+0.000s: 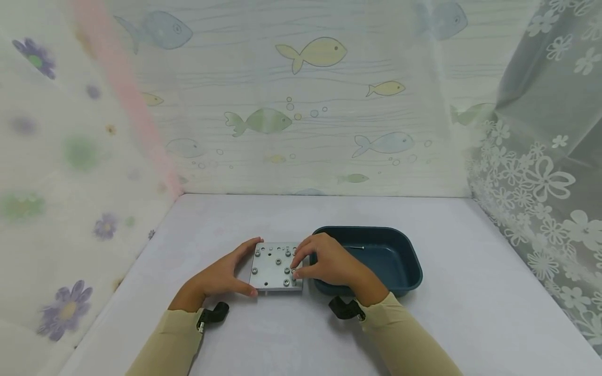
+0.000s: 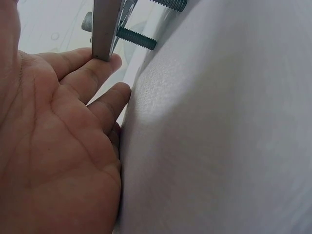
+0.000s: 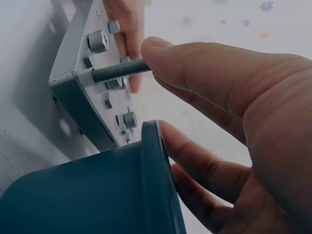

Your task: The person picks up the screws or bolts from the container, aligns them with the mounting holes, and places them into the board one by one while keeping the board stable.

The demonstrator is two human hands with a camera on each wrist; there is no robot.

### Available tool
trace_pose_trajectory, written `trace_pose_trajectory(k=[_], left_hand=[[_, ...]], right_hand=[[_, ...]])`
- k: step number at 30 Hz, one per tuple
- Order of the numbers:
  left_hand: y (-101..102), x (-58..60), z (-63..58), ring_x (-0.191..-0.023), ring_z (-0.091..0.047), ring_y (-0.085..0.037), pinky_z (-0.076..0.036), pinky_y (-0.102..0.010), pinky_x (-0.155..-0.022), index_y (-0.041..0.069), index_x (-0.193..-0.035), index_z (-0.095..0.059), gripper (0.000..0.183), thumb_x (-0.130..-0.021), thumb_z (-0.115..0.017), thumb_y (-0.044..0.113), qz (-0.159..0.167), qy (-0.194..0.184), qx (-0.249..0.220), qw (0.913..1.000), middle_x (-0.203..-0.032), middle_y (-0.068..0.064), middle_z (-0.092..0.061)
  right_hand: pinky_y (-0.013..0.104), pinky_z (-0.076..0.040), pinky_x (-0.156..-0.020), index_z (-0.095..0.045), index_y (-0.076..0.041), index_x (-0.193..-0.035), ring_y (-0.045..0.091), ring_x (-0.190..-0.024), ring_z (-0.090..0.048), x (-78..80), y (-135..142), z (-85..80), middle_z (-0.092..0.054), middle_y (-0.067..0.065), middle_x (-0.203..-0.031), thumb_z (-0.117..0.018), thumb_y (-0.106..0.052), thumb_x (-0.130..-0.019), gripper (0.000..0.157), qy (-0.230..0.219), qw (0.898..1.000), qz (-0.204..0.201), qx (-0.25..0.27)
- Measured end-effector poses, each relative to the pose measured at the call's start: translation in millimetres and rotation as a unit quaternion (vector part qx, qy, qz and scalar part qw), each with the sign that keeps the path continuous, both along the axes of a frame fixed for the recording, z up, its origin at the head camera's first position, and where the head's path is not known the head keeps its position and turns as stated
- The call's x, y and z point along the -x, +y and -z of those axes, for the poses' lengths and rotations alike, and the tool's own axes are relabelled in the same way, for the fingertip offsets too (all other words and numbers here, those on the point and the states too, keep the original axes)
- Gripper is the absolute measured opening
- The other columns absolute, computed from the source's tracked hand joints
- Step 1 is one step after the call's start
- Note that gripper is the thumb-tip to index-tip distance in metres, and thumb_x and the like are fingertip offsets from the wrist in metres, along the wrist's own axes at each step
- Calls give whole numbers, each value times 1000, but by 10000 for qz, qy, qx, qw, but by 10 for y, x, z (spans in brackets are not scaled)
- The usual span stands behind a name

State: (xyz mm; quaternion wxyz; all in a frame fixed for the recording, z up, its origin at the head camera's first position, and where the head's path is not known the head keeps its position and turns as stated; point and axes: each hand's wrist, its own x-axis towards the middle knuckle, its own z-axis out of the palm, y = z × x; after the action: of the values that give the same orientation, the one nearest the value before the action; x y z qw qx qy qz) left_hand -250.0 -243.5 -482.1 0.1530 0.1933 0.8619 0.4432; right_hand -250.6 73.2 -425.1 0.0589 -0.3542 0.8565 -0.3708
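Note:
A silver metal plate (image 1: 273,274) with several socket-head screws in its holes lies in front of me. My left hand (image 1: 220,275) holds the plate's left side, thumb at the near corner and fingers at the far one. Threaded screw ends (image 2: 136,38) stick out beneath the plate in the left wrist view. Thumb and fingers of my right hand (image 1: 335,265) pinch a screw (image 3: 119,71) at the plate's near right corner. Its thread shows between plate and fingertips; its head is hidden by the fingers.
A dark blue tray (image 1: 417,269) stands right of the plate, close to it, under my right hand. One long screw (image 1: 355,247) lies inside. The white table (image 1: 263,334) meets patterned curtains at the back and sides.

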Motion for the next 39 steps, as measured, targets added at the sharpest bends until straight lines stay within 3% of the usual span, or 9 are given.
trace_pose_trajectory(k=[16,25,39], left_hand=[[-29,14,39,-161,-12,-26,-8,-65,-127,32,-165,-22,129,-62,-98,41,-58,-22,89,9999,-172,6,-22],[-25,11,-13,-161,-13,-24,-9,-64,-127,33,-165,-22,128,-62,-98,41,-97,59,202,9997,-171,8,-23],[-16,24,50,-162,-12,-27,-8,-66,-126,31,-165,-22,129,-62,-98,42,1,96,95,9999,-172,6,-22]], right_hand=[[48,-39,-110,-85,-29,-91,19,-127,-48,-23,-53,23,-73,-9,-114,-87,-28,-83,9,24,9991,205,-362],[51,-40,-113,-84,-35,-88,21,-135,-41,-17,-86,16,-71,-16,-110,-89,-32,-81,9,-90,9972,512,-539],[49,-40,-112,-83,-35,-84,20,-137,-38,-48,-67,61,-70,-19,-107,-91,-32,-79,9,-110,9967,555,-580]])
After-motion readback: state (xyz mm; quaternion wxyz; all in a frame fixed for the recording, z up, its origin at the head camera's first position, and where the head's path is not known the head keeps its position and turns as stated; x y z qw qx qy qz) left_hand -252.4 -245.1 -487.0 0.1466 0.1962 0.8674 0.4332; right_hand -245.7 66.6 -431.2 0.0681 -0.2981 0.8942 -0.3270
